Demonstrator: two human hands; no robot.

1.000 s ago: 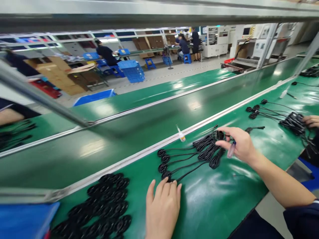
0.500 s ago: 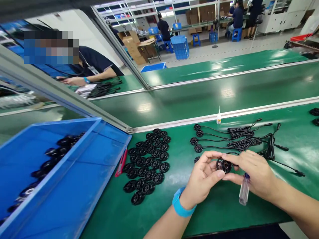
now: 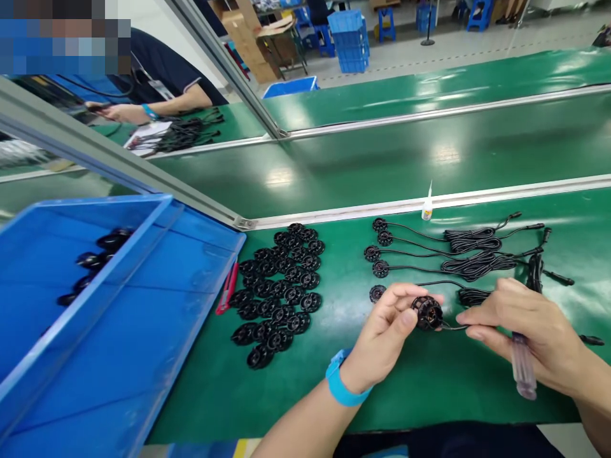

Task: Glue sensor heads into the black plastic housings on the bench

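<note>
My left hand (image 3: 387, 331), with a blue wristband, pinches a small round black part (image 3: 428, 313) between thumb and fingers. A thin black cable runs from that part to my right hand (image 3: 525, 331), whose fingertips pinch the cable while the palm grips a small clear bottle (image 3: 524, 374) pointing down. Both hands hover just above the green bench (image 3: 429, 388). Behind them lie several black cabled parts (image 3: 458, 254) in rows. A heap of loose black discs (image 3: 281, 292) lies to the left of my hands.
A blue bin (image 3: 143, 305) with a few black parts stands at left, a red tool (image 3: 228, 289) beside it. A small white glue bottle (image 3: 428, 207) stands by the belt rail. Another person works across the conveyor (image 3: 382, 159) at upper left.
The view dropped slightly. My right hand slid to the right along the cable, away from the black part, and the clear bottle moved with it. My left hand still holds the part.
</note>
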